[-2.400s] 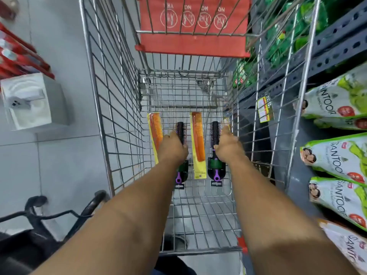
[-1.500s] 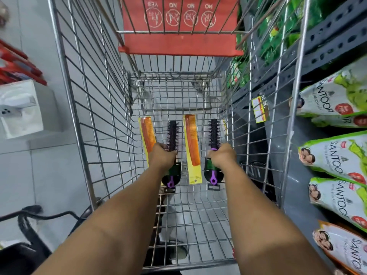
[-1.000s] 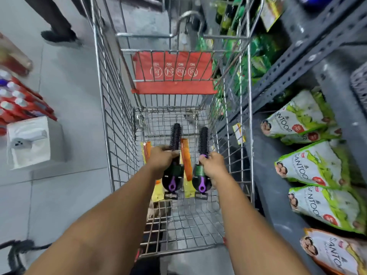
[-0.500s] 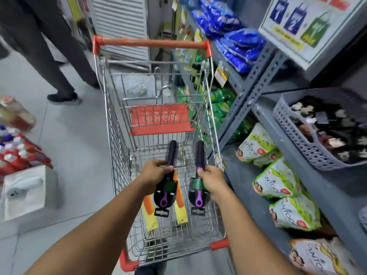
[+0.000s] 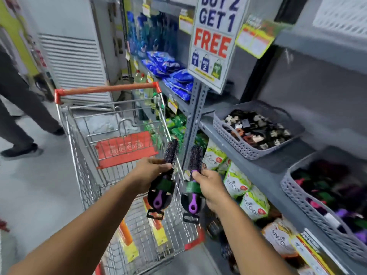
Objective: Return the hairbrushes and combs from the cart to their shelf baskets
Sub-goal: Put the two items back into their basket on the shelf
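My left hand (image 5: 151,171) grips a black round hairbrush (image 5: 170,153) with a purple handle and green band, held above the wire cart (image 5: 83,175). Beside it, my right hand (image 5: 210,185) grips a second matching hairbrush (image 5: 195,157), raised over the cart's right rim. Two orange combs on yellow cards (image 5: 127,241) (image 5: 158,229) lie on the cart floor below. On the shelf to the right stands a grey basket (image 5: 297,197) with dark, purple and green items that look like brushes, though blurred.
A second grey basket (image 5: 234,133) of hair clips sits further along the same shelf. A "Buy 2 Get 1 Free" sign (image 5: 214,40) hangs above. Green-white pouches (image 5: 238,183) fill the lower shelf. A person's legs (image 5: 17,116) stand at the left, by the cart handle (image 5: 107,89).
Both hands closed on the two brushes in the cart and lifted them up and to the right. The view rose from the cart floor to the shelf and baskets.
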Tool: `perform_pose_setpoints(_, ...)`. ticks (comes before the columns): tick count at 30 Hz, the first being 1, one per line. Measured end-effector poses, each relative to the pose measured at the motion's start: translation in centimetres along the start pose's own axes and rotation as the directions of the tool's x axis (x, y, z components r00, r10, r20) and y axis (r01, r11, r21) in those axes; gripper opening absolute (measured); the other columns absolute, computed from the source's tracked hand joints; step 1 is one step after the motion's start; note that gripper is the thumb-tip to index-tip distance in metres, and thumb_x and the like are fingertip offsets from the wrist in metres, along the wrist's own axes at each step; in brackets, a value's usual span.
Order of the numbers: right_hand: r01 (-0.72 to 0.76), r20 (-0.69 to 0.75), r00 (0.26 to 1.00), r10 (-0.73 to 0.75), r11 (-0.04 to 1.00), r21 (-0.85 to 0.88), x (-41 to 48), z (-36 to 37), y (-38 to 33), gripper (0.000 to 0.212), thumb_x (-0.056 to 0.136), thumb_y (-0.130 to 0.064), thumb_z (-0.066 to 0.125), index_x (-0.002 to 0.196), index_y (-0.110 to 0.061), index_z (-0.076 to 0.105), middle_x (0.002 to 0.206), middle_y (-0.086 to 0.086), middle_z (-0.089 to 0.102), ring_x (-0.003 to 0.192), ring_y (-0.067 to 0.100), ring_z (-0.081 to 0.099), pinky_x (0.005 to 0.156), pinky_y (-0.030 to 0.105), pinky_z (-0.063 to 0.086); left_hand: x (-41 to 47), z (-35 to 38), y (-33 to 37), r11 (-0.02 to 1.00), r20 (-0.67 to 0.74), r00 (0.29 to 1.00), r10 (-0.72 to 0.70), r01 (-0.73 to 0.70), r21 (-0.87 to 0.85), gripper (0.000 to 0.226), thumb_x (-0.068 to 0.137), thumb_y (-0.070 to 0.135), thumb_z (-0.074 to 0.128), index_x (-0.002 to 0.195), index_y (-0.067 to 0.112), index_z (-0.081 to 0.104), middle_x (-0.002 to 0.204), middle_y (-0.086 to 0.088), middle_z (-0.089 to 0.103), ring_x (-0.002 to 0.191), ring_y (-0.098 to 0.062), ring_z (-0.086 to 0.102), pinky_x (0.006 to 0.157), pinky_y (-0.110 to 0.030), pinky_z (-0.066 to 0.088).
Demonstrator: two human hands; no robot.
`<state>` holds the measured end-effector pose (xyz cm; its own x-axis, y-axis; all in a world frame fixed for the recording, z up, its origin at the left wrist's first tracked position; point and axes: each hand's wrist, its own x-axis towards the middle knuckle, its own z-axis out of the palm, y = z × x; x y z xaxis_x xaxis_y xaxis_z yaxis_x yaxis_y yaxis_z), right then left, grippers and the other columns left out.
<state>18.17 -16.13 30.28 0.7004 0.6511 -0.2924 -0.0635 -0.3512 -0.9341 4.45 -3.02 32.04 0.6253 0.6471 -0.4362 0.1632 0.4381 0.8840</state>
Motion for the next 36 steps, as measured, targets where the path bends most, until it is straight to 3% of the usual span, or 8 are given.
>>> perform_pose_setpoints(7, 0.070, -0.131, 0.989, -0.063, 0.996, 0.056, -4.1, -7.1, -2.2, 0.034, 0.085, -0.018, 0.061, 0.092, 0.015, 0.062, 0.075, 0.008, 0.050, 0.072, 0.019, 0.045, 0.068, 0.033, 0.033, -3.6, 7.4, 2.8, 0.999, 0.129, 0.992, -0.006, 0.000, 0.043, 0.005, 0.085, 0.000, 0.065, 0.083, -0.004, 0.065, 0.077, -0.018, 0.057, 0.062, -0.025, 0.053, 0.052, -0.034, 0.057)
perform_pose_setpoints(13, 0.080, -0.250, 0.967, -0.045, 0.988, 0.134, -8.1, -13.1, -2.6, 0.025, 0.086, -0.017, 0.063, 0.078, 0.006, 0.066, 0.072, 0.011, 0.058, 0.068, 0.021, 0.053, 0.064, 0.034, 0.040, -6.6, 12.9, 4.0, 0.997, 0.242, 0.970, -0.022, 0.003, 0.078, 0.024, 0.085, 0.001, 0.066, 0.104, -0.014, 0.061, 0.086, -0.026, 0.066, 0.055, -0.031, 0.069, 0.050, -0.037, 0.058)
perform_pose_setpoints(19, 0.084, -0.329, 0.943, -0.041, 0.989, 0.119, -11.9, -18.0, -2.3, 0.027, 0.085, -0.020, 0.064, 0.061, -0.010, 0.057, 0.067, 0.010, 0.051, 0.066, 0.022, 0.049, 0.064, 0.034, 0.036, -9.4, 18.1, 3.7, 0.993, 0.323, 0.946, -0.037, -0.001, 0.116, 0.019, 0.086, 0.000, 0.064, 0.098, -0.015, 0.063, 0.077, -0.024, 0.067, 0.054, -0.030, 0.068, 0.057, -0.045, 0.061)
perform_pose_setpoints(22, 0.096, -0.401, 0.915, -0.045, 0.990, 0.107, -13.3, -19.7, -2.0, 0.037, 0.084, -0.017, 0.067, 0.050, -0.014, 0.051, 0.054, 0.001, 0.047, 0.054, 0.017, 0.045, 0.056, 0.029, 0.034, -10.3, 20.4, 3.3, 0.988, 0.336, 0.941, -0.037, -0.015, 0.151, 0.033, 0.084, 0.000, 0.067, 0.111, -0.016, 0.059, 0.084, -0.025, 0.067, 0.062, -0.031, 0.069, 0.068, -0.049, 0.060)
perform_pose_setpoints(25, 0.103, -0.444, 0.895, -0.044, 0.988, 0.111, -14.4, -20.9, -1.9, 0.034, 0.083, -0.016, 0.067, 0.052, -0.013, 0.054, 0.057, 0.002, 0.051, 0.055, 0.017, 0.047, 0.057, 0.028, 0.036, -10.5, 22.3, 3.1, 0.986, 0.356, 0.932, -0.067, 0.009, 0.164, 0.039, 0.083, -0.001, 0.068, 0.118, -0.012, 0.056, 0.086, -0.025, 0.072, 0.069, -0.034, 0.072, 0.061, -0.044, 0.060)
perform_pose_setpoints(30, 0.098, -0.514, 0.857, -0.019, 0.987, 0.126, -15.4, -22.9, -2.0, 0.044, 0.084, -0.013, 0.066, 0.048, -0.016, 0.041, 0.042, -0.006, 0.039, 0.043, 0.012, 0.039, 0.045, 0.023, 0.031, -9.6, 25.7, 3.5, 0.970, 0.433, 0.894, -0.119, 0.012, 0.241, 0.024, 0.087, 0.003, 0.064, 0.110, -0.006, 0.063, 0.089, -0.018, 0.075, 0.074, -0.027, 0.073, 0.055, -0.036, 0.059)
perform_pose_setpoints(33, 0.060, -0.551, 0.834, 0.011, 0.992, 0.111, -15.3, -24.3, -2.4, 0.036, 0.084, -0.018, 0.067, 0.056, -0.013, 0.046, 0.061, 0.003, 0.046, 0.061, 0.019, 0.045, 0.065, 0.033, 0.040, -8.9, 27.7, 4.1, 0.966, 0.453, 0.884, -0.116, -0.006, 0.259, 0.023, 0.089, 0.002, 0.062, 0.110, -0.007, 0.061, 0.087, -0.018, 0.072, 0.069, -0.027, 0.072, 0.055, -0.037, 0.059)
perform_pose_setpoints(36, 0.033, -0.591, 0.805, 0.052, 0.991, 0.133, -14.4, -25.9, -2.8, 0.022, 0.085, -0.021, 0.067, 0.084, 0.001, 0.061, 0.096, 0.014, 0.062, 0.091, 0.025, 0.056, 0.089, 0.041, 0.045, -8.2, 29.6, 4.4, 0.946, 0.478, 0.862, -0.169, 0.006, 0.325, 0.012, 0.091, 0.004, 0.059, 0.098, -0.006, 0.061, 0.076, -0.016, 0.072, 0.060, -0.026, 0.072, 0.052, -0.039, 0.058)
